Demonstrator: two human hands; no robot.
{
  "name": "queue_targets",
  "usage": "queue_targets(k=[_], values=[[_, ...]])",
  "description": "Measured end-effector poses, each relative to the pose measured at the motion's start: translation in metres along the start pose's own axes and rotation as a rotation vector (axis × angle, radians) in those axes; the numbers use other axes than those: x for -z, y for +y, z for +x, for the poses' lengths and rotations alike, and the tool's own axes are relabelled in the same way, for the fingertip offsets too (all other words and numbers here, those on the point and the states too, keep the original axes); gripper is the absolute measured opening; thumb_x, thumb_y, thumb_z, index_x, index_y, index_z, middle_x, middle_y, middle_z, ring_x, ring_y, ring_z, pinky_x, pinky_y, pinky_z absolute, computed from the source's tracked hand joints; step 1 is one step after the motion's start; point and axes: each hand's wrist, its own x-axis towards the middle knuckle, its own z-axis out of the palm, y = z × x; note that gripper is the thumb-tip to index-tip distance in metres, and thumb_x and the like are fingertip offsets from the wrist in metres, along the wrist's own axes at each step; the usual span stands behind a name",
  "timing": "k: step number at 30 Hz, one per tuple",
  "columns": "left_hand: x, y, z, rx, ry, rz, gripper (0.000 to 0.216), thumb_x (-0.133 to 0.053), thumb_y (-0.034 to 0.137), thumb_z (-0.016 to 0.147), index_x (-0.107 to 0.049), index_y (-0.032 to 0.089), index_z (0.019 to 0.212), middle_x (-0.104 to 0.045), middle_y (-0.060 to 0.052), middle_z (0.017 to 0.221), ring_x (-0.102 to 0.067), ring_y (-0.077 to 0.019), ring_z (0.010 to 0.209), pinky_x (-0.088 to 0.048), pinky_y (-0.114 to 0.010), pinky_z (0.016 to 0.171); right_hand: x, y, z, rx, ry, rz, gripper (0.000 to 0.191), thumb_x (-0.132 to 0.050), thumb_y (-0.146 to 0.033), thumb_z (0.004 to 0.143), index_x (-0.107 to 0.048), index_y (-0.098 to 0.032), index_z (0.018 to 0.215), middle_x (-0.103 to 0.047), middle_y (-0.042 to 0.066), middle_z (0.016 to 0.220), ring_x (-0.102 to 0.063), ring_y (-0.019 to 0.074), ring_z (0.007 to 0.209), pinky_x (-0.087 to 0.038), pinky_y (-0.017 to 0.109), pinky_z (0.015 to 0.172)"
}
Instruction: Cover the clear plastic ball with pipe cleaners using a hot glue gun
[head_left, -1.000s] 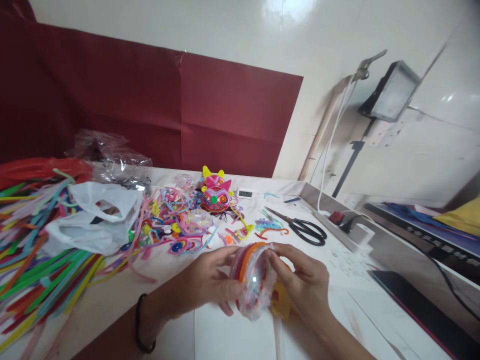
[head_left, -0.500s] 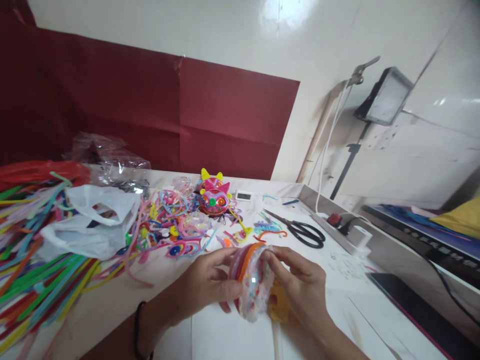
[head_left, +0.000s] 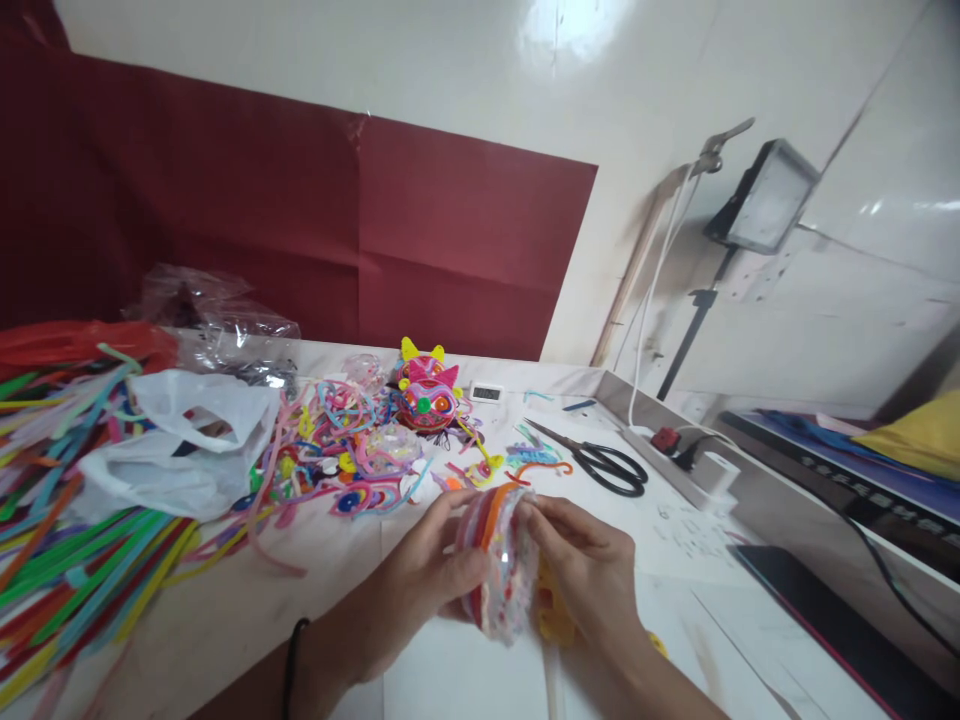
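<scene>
In front of me, over the white table, I hold a round transparent plastic shell (head_left: 512,575) with bands of orange, red and pink fuzzy stems around one side. My left hand (head_left: 427,575) grips the banded side, thumb in front and the other fingers partly hidden behind. At the upper rim, my right hand (head_left: 589,560) pinches the edge between thumb and fingers. Partly covered by the right hand, a yellow object (head_left: 555,610) lies beneath; its kind is hard to tell. Black-handled scissors (head_left: 600,462) rest beyond the right hand.
Bundles of coloured pipe cleaners (head_left: 97,590) and a white plastic bag (head_left: 195,440) fill the left. Loose trimmings (head_left: 352,430) lie around two colourful animal-face ornaments (head_left: 426,390). To the right are a power strip (head_left: 690,480), a black flat device (head_left: 840,620) and a lamp (head_left: 769,195).
The shell has turned slightly in my hands, showing more of its banded side. My right hand has shifted a little to the left, still at the rim.
</scene>
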Motion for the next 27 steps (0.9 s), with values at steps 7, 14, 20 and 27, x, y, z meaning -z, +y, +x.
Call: queue_targets(k=[7, 14, 20, 27], values=[[0.0, -0.001, -0.002, 0.02, 0.004, -0.042, 0.067, -0.074, 0.044, 0.078, -0.044, 0.027, 0.136, -0.057, -0.009, 0.129, -0.059, -0.0274, 0.11, -0.052, -0.037, 0.082, 0.0, -0.002, 0.002, 0.038, -0.155, -0.024, 0.02, -0.071, -0.039, 0.079, -0.077, -0.02, 0.078, -0.077, 0.006, 0.075, -0.071, 0.0215, 0.068, -0.056, 0.03, 0.063], [0.005, 0.003, 0.0, -0.011, -0.006, 0.036, 0.057, -0.066, 0.035, 0.082, -0.049, 0.024, 0.135, -0.06, -0.006, 0.127, -0.053, -0.0279, 0.118, -0.04, -0.042, 0.101, 0.02, -0.014, 0.012, 0.104, -0.34, -0.132, 0.031, -0.066, -0.034, 0.085, -0.069, -0.024, 0.113, -0.072, 0.01, 0.115, -0.064, 0.0284, 0.108, -0.05, 0.045, 0.093], [0.004, 0.008, 0.0, 0.005, 0.005, 0.15, 0.053, -0.064, 0.031, 0.082, -0.05, 0.02, 0.132, -0.063, -0.008, 0.117, -0.056, -0.0272, 0.111, -0.041, -0.042, 0.098, 0.023, -0.045, 0.005, 0.54, -0.626, -0.174, 0.036, -0.062, -0.018, 0.09, -0.063, -0.03, 0.125, -0.062, 0.008, 0.128, -0.056, 0.0227, 0.12, -0.047, 0.037, 0.099], [-0.003, 0.012, 0.0, 0.075, 0.139, 0.262, 0.061, -0.065, 0.045, 0.078, -0.045, 0.016, 0.128, -0.065, -0.012, 0.106, -0.061, -0.0281, 0.097, -0.043, -0.044, 0.092, 0.014, -0.042, 0.001, 0.614, -0.598, -0.127, 0.03, -0.061, -0.012, 0.091, -0.069, -0.027, 0.116, -0.068, 0.009, 0.114, -0.062, 0.0224, 0.108, -0.053, 0.037, 0.088]])
